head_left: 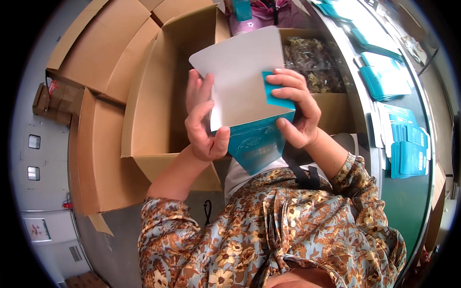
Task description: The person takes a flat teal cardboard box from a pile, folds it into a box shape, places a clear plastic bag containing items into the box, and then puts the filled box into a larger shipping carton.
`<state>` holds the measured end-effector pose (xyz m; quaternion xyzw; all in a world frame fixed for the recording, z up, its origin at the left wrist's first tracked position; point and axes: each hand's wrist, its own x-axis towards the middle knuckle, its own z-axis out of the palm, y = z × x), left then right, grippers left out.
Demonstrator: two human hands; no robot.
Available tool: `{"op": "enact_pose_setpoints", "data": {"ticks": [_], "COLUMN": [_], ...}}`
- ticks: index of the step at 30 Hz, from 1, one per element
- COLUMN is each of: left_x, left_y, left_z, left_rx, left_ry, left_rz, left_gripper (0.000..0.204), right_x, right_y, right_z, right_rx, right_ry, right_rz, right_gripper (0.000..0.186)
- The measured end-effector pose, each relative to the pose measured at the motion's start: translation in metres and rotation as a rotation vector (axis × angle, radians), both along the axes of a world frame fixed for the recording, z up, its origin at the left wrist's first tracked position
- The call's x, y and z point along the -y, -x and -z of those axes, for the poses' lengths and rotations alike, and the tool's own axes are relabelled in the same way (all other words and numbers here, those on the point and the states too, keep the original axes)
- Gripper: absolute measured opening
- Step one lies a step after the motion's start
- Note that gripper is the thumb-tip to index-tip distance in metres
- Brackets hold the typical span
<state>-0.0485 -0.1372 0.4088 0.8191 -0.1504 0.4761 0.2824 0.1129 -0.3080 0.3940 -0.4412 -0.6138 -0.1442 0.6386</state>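
A small teal carton (257, 141) with a white inner face and a raised top flap (237, 53) is held in front of my chest. My left hand (204, 117) grips its left side, fingers curled along the edge. My right hand (295, 105) grips its right side, with fingers over a teal side flap and the thumb near the fold. The carton's inside bottom is not clearly visible.
Open cardboard boxes (103, 53) stand left and behind; another (326, 105) holds bagged dark items (312, 62). A co-worker in pink plaid (269, 14) holds a teal piece (241, 8). The right-hand table (403, 201) bears stacks of teal flat cartons (408, 158).
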Motion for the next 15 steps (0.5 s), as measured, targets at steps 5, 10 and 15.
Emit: {"op": "enact_pose_setpoints", "data": {"ticks": [5,10,15], "left_x": [-0.003,0.015,0.056], "left_y": [-0.019,0.006,0.026], "left_z": [-0.024,0.013,0.052], "left_rx": [0.249,0.033,-0.145], "left_ry": [-0.210,-0.161,0.033], "left_rz": [0.079,-0.057,-0.035], "left_gripper": [0.049,0.044,0.042], "right_x": [0.003,0.013,0.067], "right_y": [-0.020,-0.003,0.030], "right_z": [-0.030,0.020,0.043], "right_rx": [0.255,0.049,0.043], "right_ry": [-0.241,-0.026,0.168], "right_rz": [0.137,-0.002,0.001], "right_gripper": [0.046,0.041,0.036]}}
